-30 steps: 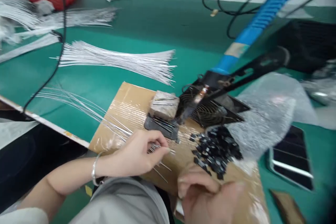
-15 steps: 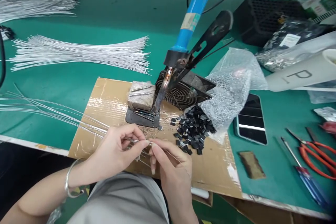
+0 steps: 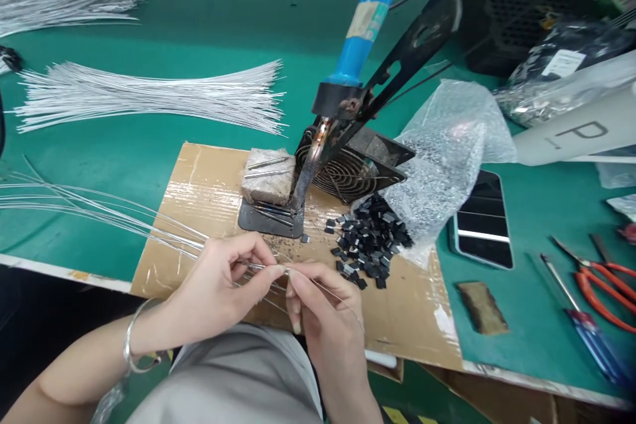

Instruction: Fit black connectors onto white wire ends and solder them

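Observation:
My left hand [image 3: 223, 288] pinches a bundle of thin silver wires [image 3: 99, 209] that fans out to the left over the taped cardboard sheet [image 3: 209, 195]. My right hand [image 3: 322, 308] meets it at the fingertips and pinches the wire ends, with one wire trailing past it to the right. Just beyond the hands lies a pile of small black parts [image 3: 370, 242]. Behind that, a blue-handled soldering iron [image 3: 360, 33] rests in a black stand [image 3: 358, 169], its tip pointing down beside a grey sponge block [image 3: 265, 179].
Two more wire bundles [image 3: 149, 96] lie on the green mat at the left. A bubble-wrap bag [image 3: 447, 152], a phone [image 3: 484, 218], red-handled pliers [image 3: 603, 281], a screwdriver [image 3: 583, 331] and a brown pad [image 3: 481, 308] sit to the right. A black box [image 3: 511, 13] stands at the back.
The view swung from left to centre and steadied. My right hand came up from the near edge to meet my left at the wire ends, and both have held there since.

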Demonstrator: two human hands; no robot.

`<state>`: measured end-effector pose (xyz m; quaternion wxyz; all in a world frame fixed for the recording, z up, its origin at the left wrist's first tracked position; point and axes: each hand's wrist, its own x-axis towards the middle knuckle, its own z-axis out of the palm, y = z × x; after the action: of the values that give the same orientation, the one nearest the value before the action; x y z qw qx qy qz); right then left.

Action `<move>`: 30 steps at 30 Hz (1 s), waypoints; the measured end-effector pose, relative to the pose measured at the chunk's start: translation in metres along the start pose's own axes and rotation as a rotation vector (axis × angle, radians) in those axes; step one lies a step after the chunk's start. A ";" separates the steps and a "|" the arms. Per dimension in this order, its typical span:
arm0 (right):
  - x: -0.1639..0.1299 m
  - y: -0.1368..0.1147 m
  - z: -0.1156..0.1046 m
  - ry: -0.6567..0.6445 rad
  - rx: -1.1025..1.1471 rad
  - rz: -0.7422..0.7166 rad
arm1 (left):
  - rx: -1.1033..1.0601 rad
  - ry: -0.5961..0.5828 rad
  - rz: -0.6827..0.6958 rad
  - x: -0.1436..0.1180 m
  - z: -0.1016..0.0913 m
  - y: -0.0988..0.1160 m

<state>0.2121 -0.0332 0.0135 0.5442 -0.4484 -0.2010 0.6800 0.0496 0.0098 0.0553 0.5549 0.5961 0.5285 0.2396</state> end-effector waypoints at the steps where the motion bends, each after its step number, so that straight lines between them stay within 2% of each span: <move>1: 0.000 -0.001 0.000 -0.003 0.008 0.016 | 0.002 -0.006 -0.005 0.000 -0.001 0.000; 11: 0.005 -0.013 -0.001 -0.035 0.001 0.103 | -0.061 -0.056 -0.033 0.002 -0.003 0.007; 21: 0.005 -0.001 0.003 -0.008 0.109 0.072 | -0.024 0.076 0.034 0.000 0.006 -0.006; 30: 0.004 -0.002 0.006 0.009 0.108 0.049 | 0.026 0.138 0.113 -0.003 0.011 -0.005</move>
<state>0.2080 -0.0277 0.0166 0.5516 -0.4263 -0.1505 0.7010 0.0563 0.0016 0.0483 0.4949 0.6143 0.5339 0.3043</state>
